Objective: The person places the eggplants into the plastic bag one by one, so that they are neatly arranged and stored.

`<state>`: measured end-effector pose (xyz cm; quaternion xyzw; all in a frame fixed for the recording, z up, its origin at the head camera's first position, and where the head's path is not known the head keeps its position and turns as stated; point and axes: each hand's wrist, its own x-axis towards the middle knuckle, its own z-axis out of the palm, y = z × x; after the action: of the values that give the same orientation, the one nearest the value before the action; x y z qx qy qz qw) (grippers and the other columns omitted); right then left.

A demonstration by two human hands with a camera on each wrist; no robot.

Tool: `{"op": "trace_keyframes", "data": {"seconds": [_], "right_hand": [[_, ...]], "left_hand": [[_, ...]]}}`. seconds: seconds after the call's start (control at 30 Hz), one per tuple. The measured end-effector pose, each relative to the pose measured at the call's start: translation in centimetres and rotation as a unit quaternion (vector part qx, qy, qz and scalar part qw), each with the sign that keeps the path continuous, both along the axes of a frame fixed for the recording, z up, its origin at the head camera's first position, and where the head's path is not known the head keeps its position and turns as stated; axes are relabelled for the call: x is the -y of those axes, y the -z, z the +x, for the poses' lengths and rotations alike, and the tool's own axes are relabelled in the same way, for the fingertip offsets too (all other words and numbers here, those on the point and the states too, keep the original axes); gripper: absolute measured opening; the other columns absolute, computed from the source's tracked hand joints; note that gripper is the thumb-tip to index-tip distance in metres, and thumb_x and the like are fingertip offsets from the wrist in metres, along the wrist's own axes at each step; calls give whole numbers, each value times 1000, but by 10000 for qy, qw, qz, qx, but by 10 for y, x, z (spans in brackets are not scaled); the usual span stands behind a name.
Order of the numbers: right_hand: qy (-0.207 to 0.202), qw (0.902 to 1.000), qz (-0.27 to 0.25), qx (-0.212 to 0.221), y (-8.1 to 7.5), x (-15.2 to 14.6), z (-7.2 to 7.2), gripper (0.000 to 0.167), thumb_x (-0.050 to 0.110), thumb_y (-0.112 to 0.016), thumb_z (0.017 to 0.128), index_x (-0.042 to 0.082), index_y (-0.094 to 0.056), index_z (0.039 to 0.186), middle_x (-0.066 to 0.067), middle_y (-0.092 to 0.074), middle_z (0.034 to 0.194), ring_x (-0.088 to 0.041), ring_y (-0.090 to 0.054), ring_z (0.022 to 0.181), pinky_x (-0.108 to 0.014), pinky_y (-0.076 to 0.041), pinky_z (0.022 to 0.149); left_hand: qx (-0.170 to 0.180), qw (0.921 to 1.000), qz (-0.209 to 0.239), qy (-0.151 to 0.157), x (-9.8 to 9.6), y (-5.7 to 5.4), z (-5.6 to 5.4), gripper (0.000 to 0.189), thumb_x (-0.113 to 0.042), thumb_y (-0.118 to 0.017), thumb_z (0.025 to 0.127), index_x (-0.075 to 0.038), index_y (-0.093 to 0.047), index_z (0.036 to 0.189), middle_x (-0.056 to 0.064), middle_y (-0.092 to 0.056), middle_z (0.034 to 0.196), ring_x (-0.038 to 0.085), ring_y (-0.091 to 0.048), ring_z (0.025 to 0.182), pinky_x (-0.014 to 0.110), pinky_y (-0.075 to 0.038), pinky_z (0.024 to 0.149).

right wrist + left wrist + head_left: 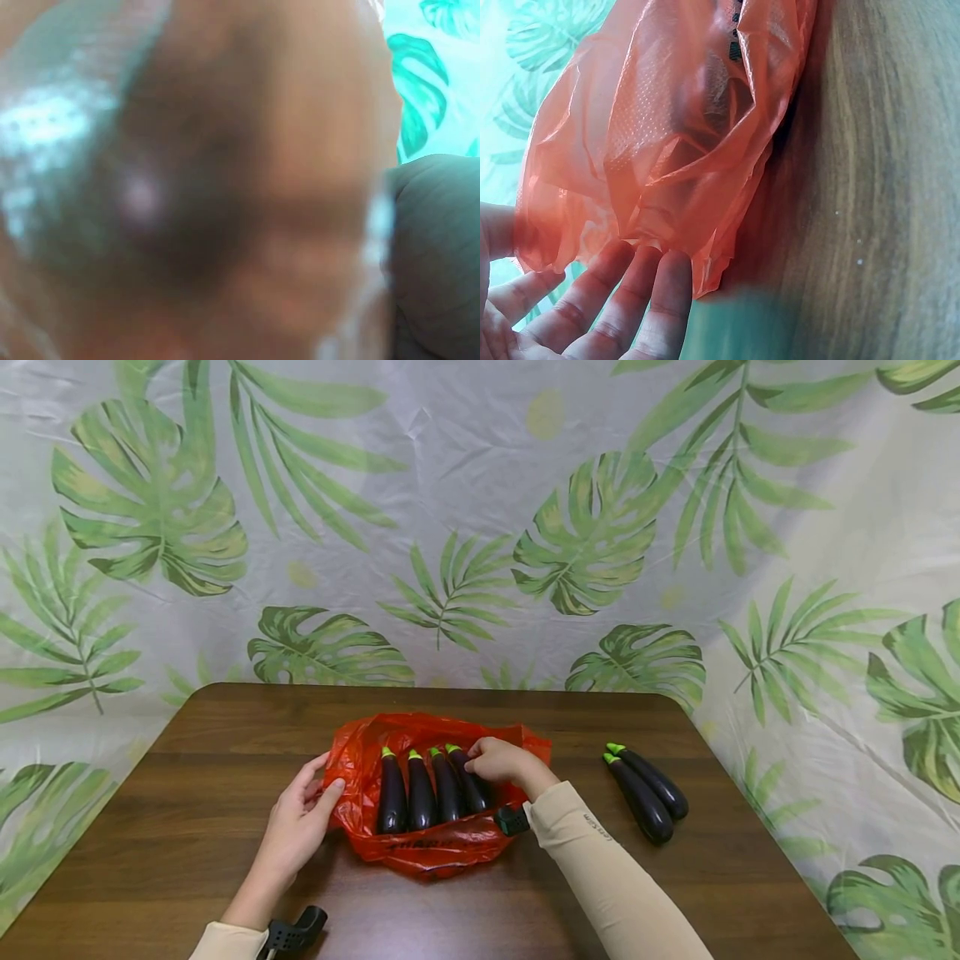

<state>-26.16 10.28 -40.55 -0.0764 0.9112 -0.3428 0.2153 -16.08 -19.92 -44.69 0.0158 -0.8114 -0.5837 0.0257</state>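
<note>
A red plastic bag lies on the table with its mouth spread wide. Several dark purple eggplants lie side by side in it, their green stem ends toward the back. My left hand holds the bag's left edge, thumb on the near side and fingers against the plastic. Over the bag's right side, my right hand grips the rightmost eggplant near its stem end. The right wrist view is mostly blurred, with a dark shiny shape close to the lens.
Two more eggplants lie together on the right part of the brown wooden table. A leaf-patterned cloth hangs behind the table and along its sides.
</note>
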Motion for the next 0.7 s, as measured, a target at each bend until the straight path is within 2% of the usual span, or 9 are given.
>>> {"op": "trace_keyframes", "data": {"seconds": [0.17, 0.43, 0.7], "right_hand": [[-51, 9997, 202, -161, 2, 1, -1, 36, 13, -63, 104, -5, -62, 136, -20, -64, 140, -32, -62, 125, -47, -53, 111], [-3, 9992, 278, -270, 0, 2, -1, 36, 15, -64, 104, -3, -63, 135, -19, -64, 139, -31, -63, 121, -46, -54, 108], [-9, 9986, 354, -386, -9, 4, 0, 42, 22, -65, 105, 1, -60, 141, -19, -61, 149, -35, -59, 137, -50, -50, 115]], "left_hand": [[-7, 10000, 4, 13, -1, -1, 1, 56, -22, -59, 112, -13, -41, 164, 30, -66, 141, 8, -74, 99, 21, -63, 79], [63, 10000, 75, 11, 0, -1, 1, 55, -22, -58, 112, -15, -41, 164, 29, -65, 142, 4, -73, 97, 20, -63, 80], [33, 10000, 45, -11, 1, -1, 0, 55, -21, -59, 112, -15, -41, 164, 29, -66, 141, 5, -74, 98, 18, -61, 79]]}}
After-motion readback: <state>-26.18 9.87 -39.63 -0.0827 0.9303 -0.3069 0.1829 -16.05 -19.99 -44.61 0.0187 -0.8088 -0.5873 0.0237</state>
